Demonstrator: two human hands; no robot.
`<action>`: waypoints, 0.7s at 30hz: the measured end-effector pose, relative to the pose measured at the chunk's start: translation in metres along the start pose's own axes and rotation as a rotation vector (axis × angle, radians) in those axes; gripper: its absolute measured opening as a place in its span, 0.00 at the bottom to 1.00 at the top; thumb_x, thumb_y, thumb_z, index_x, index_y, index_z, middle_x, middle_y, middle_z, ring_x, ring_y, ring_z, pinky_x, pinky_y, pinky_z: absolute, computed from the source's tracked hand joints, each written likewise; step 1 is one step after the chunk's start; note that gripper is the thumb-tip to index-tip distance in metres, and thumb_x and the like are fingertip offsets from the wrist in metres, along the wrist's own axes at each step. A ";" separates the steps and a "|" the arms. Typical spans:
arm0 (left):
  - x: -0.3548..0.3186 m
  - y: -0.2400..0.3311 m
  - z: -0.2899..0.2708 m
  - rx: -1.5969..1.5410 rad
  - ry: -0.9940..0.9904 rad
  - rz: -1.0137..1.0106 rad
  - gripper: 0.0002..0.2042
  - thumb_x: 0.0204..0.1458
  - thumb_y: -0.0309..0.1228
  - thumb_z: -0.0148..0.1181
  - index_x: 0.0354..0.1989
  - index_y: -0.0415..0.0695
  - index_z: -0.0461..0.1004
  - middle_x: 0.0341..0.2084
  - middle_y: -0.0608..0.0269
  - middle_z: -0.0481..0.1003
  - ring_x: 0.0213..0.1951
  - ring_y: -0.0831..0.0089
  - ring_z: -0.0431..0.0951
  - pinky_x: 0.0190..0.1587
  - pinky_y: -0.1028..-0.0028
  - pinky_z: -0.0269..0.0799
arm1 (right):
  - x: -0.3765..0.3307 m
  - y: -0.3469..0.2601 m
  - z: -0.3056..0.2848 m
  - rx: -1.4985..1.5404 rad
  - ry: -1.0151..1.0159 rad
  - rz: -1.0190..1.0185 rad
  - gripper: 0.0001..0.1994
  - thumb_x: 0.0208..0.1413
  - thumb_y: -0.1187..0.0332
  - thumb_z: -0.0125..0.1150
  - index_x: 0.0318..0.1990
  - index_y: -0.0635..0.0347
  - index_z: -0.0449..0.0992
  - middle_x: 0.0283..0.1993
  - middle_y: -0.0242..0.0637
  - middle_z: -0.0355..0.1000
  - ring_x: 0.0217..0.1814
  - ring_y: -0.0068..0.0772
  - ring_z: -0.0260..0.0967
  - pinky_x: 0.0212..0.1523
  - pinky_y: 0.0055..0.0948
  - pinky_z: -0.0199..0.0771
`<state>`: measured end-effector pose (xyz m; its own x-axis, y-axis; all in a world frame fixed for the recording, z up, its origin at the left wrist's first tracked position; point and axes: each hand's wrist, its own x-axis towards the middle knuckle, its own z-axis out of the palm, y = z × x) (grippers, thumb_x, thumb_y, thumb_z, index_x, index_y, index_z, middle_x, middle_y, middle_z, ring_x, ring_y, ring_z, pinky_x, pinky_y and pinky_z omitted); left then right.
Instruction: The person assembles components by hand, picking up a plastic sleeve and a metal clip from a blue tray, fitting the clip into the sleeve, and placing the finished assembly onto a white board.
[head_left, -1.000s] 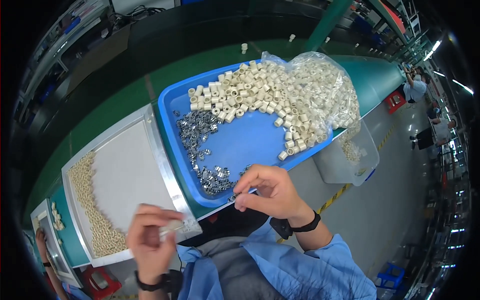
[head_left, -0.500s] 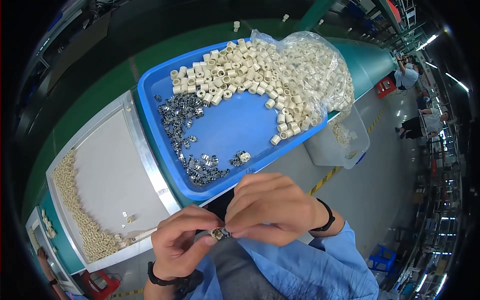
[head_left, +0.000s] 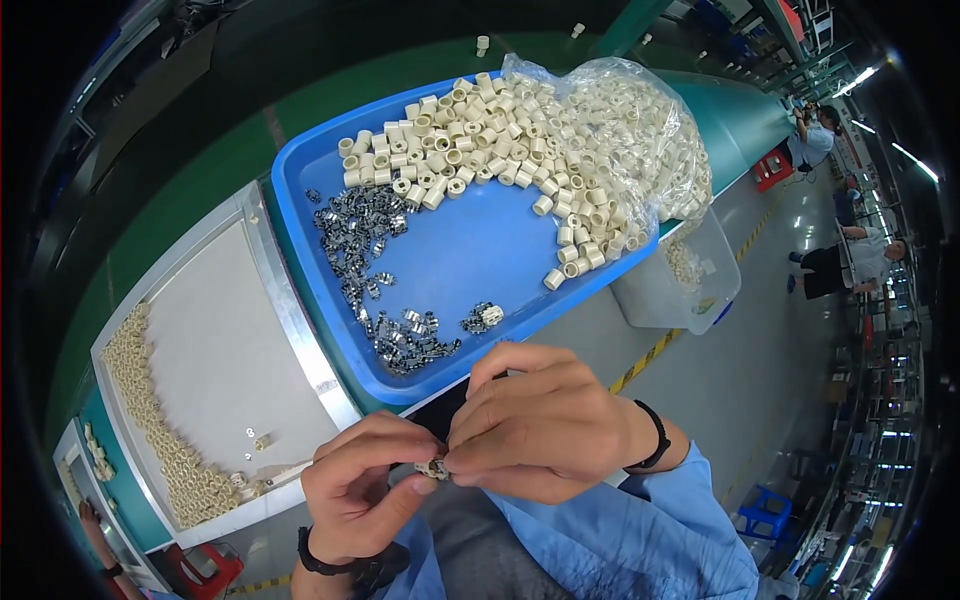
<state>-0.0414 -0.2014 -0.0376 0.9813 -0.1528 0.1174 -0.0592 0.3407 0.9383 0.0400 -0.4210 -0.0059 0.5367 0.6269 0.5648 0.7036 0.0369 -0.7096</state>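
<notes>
My left hand (head_left: 362, 490) pinches a small cream plastic cylinder (head_left: 430, 467) between thumb and forefinger, just in front of the blue tray (head_left: 470, 240). Meeting it from the other side, my right hand (head_left: 545, 425) has its fingertips closed at a dark metal piece against the cylinder's end. Its fingers partly cover that piece. Inside the tray lie a heap of cream cylinders (head_left: 450, 140), a strip of shiny metal clips (head_left: 350, 250) along the left side, and a small cluster of clips (head_left: 478, 319) near the front edge.
A clear plastic bag (head_left: 640, 130) of cream cylinders spills into the tray's far right. To the left sits a framed board (head_left: 235, 330) with rows of cream parts. A translucent bin (head_left: 680, 285) stands at the right. Other people (head_left: 860, 260) are at the far right.
The cylinder has turned between my fingers, so its open end no longer faces up as before. My right fingertips have moved slightly left, closer over it.
</notes>
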 end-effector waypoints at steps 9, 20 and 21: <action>-0.003 -0.011 -0.015 0.005 -0.071 -0.015 0.15 0.51 0.12 0.69 0.49 0.29 0.82 0.44 0.45 0.81 0.43 0.63 0.82 0.48 0.68 0.80 | -0.010 0.005 0.006 -0.071 0.021 -0.077 0.11 0.56 0.73 0.74 0.46 0.62 0.85 0.35 0.36 0.80 0.32 0.32 0.77 0.43 0.35 0.74; 0.000 -0.048 -0.007 -0.112 0.188 -0.109 0.14 0.53 0.19 0.68 0.48 0.33 0.79 0.42 0.49 0.78 0.38 0.67 0.79 0.42 0.70 0.78 | -0.047 0.089 -0.087 -0.976 0.126 0.415 0.10 0.53 0.71 0.69 0.44 0.56 0.85 0.31 0.37 0.73 0.41 0.41 0.72 0.43 0.42 0.68; 0.003 -0.050 -0.006 -0.097 0.185 -0.116 0.13 0.53 0.18 0.67 0.48 0.33 0.79 0.42 0.49 0.77 0.38 0.67 0.79 0.43 0.69 0.78 | -0.054 0.097 -0.094 -0.991 0.125 0.415 0.10 0.53 0.71 0.69 0.44 0.56 0.85 0.31 0.37 0.73 0.41 0.41 0.72 0.43 0.42 0.68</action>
<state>-0.0347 -0.2132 -0.0859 0.9979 -0.0270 -0.0591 0.0650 0.4198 0.9053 0.1230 -0.5239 -0.0655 0.8239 0.3600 0.4377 0.4897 -0.8410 -0.2301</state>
